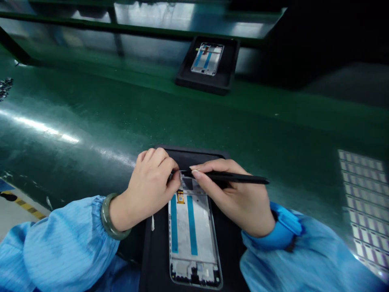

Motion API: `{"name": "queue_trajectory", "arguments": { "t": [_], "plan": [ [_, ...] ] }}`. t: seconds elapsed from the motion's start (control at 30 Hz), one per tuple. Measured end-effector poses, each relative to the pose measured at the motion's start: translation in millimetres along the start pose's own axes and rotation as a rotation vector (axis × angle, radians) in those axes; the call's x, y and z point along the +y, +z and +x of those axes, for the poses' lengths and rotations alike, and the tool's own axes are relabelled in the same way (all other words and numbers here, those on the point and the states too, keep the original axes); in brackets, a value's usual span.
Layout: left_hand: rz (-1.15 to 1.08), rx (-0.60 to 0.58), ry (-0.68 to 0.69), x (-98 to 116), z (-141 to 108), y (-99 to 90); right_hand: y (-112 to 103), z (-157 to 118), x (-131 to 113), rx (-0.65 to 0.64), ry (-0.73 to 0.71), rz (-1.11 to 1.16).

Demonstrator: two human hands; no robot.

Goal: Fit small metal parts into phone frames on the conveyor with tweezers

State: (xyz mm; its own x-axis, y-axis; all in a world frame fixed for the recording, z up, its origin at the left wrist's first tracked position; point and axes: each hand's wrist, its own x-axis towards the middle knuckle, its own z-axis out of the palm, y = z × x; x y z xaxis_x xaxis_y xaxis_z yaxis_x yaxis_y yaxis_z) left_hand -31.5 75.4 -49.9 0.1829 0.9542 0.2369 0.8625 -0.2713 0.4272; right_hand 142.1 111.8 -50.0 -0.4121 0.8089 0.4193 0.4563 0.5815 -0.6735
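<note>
While our left hand point(148, 184) pinches the phone frame's point(193, 239) top edge, our right hand point(234, 194) grips a black stick point(231, 177) there; blue strips point(191, 219) already lie inside.

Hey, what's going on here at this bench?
A person in blue sleeves is working on a phone frame lying in a black tray on a green bench. The right hand holds a thin black tool with its tip at the frame's top edge, where the left hand pinches. A second tray with another frame sits farther back.
</note>
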Motion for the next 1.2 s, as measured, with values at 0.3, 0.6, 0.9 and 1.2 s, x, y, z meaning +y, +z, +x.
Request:
{"name": "queue_trajectory", "arguments": {
  "t": [0.3,0.6,0.9,1.2],
  "plan": [
    [-0.028,0.004,0.019,-2.8,-2.8,-1.5,0.8,-0.1,-1.6,0.005,0.027,-0.008],
    [-0.021,0.002,0.032,-4.7,-4.6,-1.2,1.5,-0.9,-0.7,0.031,0.049,-0.041],
    [-0.017,0.007,0.037,-5.4,-4.4,-1.1,2.5,-1.0,-1.9,0.044,0.038,-0.027],
    [0.071,0.031,0.013,-3.1,1.2,0.2,1.4,-0.2,-2.2,0.110,0.073,-0.014]
  ]
}}
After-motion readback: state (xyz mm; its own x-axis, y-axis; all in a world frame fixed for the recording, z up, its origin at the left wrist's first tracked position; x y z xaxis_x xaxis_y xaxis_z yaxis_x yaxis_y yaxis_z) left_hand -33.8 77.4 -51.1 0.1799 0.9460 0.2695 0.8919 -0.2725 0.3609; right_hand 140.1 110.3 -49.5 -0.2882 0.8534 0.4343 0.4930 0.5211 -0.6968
